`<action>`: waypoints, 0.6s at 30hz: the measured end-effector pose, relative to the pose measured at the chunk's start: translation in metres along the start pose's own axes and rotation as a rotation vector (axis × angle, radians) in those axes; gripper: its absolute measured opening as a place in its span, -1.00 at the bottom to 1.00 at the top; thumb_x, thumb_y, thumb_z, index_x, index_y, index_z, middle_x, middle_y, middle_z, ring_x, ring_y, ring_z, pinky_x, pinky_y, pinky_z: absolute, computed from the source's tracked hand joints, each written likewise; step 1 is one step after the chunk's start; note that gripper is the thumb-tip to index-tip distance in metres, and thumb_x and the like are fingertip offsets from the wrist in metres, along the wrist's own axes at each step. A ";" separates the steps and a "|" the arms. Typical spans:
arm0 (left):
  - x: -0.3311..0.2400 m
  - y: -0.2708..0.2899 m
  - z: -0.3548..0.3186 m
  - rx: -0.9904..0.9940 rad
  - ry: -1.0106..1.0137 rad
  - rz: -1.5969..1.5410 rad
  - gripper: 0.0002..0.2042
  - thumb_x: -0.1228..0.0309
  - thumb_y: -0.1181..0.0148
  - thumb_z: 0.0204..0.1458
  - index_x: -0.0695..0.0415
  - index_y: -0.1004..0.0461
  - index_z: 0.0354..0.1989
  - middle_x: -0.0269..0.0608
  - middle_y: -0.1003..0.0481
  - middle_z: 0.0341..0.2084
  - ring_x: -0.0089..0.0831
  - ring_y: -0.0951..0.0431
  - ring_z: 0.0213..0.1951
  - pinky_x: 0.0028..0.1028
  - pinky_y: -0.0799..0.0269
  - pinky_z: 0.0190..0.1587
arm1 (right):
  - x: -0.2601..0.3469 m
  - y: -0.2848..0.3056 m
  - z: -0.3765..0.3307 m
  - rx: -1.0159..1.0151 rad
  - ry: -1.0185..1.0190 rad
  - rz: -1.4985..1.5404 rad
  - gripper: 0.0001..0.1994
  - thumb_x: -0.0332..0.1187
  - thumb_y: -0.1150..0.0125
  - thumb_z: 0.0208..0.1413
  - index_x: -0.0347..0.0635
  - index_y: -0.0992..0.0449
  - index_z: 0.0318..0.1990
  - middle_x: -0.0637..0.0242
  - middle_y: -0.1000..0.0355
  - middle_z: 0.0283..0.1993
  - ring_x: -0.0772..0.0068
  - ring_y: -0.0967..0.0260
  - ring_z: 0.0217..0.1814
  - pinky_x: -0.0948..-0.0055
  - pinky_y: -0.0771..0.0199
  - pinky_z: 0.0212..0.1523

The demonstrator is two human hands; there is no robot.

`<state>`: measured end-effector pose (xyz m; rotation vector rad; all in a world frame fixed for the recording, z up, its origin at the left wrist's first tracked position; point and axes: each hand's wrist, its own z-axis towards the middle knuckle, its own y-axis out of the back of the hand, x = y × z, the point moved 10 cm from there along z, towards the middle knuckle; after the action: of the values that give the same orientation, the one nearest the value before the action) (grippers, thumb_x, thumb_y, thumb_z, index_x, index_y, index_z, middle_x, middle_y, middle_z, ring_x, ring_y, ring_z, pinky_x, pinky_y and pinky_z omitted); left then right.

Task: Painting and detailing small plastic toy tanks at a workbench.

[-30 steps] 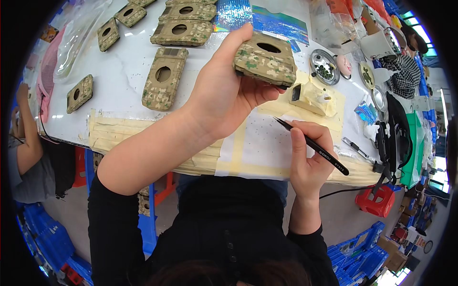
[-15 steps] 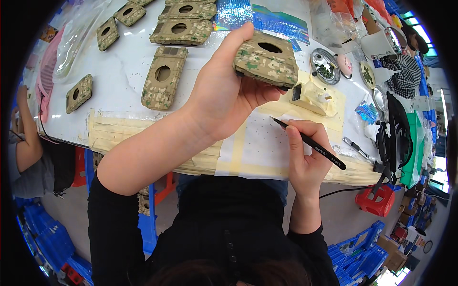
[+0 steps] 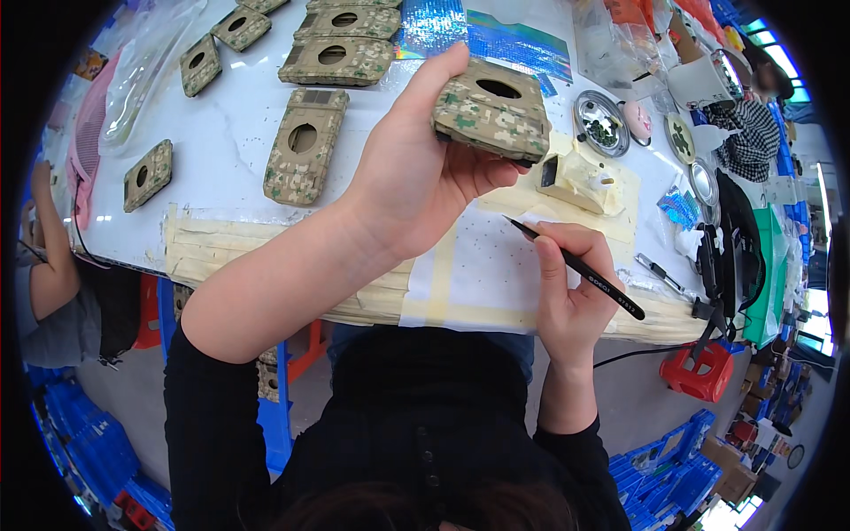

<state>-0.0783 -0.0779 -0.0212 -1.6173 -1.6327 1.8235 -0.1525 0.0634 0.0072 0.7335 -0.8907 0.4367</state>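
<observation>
In my raised left hand point(image 3: 409, 164) is a camouflage-painted model tank hull point(image 3: 498, 117), with a round hole in its top. The thumb lies along its left edge and the fingers curl beneath it. Lower and to the right, my right hand point(image 3: 571, 288) pinches a pair of black tweezers point(image 3: 600, 281). Their tips point up and left, over a white sheet point(image 3: 491, 274) scattered with tiny dark specks, and stay apart from the hull. I cannot make out anything between the tips. A tape-covered block point(image 3: 589, 186) sits just beyond the right hand.
More camouflage hulls point(image 3: 305, 146) lie at the left and back. Round metal dishes point(image 3: 624, 133), one holding small green bits, stand at the right, with a craft knife point(image 3: 660, 273) near the table edge. A co-worker's arm point(image 3: 51, 257) shows far left. A red stool point(image 3: 698, 372) stands below.
The tweezers and right hand have shifted very slightly to the right. My left hand holds the hull in nearly the same place.
</observation>
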 end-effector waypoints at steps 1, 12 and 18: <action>0.000 0.000 0.000 -0.004 -0.001 0.003 -0.48 0.02 0.22 0.18 0.28 -0.31 0.00 0.04 -0.48 -0.24 -0.45 -0.52 -0.42 -0.64 -0.50 -0.48 | 0.002 0.002 0.000 -0.010 0.005 0.013 -0.93 -0.52 -0.23 0.00 -0.33 -0.45 -0.41 0.21 -0.45 -0.40 0.40 -0.35 -0.38 0.53 -0.33 -0.28; 0.022 -0.020 -0.007 0.154 0.254 -0.036 -0.52 0.04 0.21 0.17 0.26 -0.39 -0.11 0.08 -0.50 -0.34 -0.35 -0.52 -0.49 -0.56 -0.45 -0.51 | 0.068 0.042 0.042 0.074 0.316 0.322 -0.85 -0.42 -0.14 0.10 -0.33 -0.37 -0.32 0.08 -0.48 -0.34 0.34 -0.38 -0.24 0.42 -0.35 -0.18; 0.034 -0.029 -0.012 0.263 0.355 -0.048 -0.50 0.01 0.14 0.12 0.30 -0.37 -0.12 0.09 -0.50 -0.40 -0.31 -0.55 -0.51 -0.51 -0.51 -0.48 | 0.088 0.021 0.065 0.247 0.303 0.533 -0.88 -0.47 -0.12 0.10 -0.37 -0.37 -0.31 0.05 -0.45 -0.29 0.28 -0.43 -0.26 0.37 -0.41 -0.12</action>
<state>-0.0955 -0.0362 -0.0148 -1.6499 -1.2151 1.5414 -0.1507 0.0343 0.1150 0.6249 -0.7435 1.1172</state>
